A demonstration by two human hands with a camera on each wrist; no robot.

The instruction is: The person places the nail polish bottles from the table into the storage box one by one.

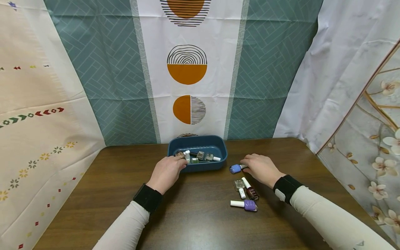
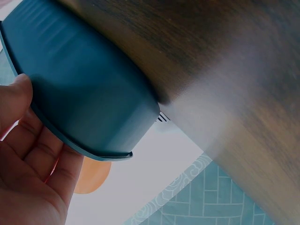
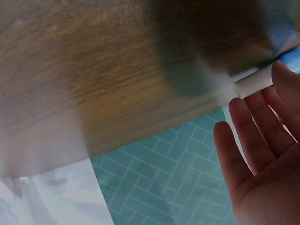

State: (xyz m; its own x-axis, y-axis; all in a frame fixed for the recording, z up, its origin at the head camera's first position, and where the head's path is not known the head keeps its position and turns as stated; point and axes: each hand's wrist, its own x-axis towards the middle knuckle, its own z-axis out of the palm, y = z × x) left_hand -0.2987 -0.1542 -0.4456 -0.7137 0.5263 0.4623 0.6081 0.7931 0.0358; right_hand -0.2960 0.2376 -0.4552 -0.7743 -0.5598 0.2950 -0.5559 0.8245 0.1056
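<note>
My left hand (image 1: 167, 172) holds the near left rim of a dark blue plastic bin (image 1: 204, 167). In the left wrist view, the thumb lies on the bin's outer wall (image 2: 89, 89) and the fingers reach over the rim. Several small nail polish bottles lie inside, among them a green one (image 1: 194, 160) and a glittery one with a white cap (image 1: 209, 157). To the right of the bin, my right hand (image 1: 260, 168) pinches a blue nail polish bottle by its pale cap (image 3: 255, 85). That bottle (image 1: 235, 169) lies tilted low over the table, its blue end toward the bin.
Closer to me on the brown wooden table (image 1: 193, 222) lie a clear glittery bottle (image 1: 239, 184), a dark red bottle (image 1: 251, 193) and a purple bottle (image 1: 250, 205), all with white caps. A patterned curtain (image 1: 259, 69) hangs behind the table's far edge.
</note>
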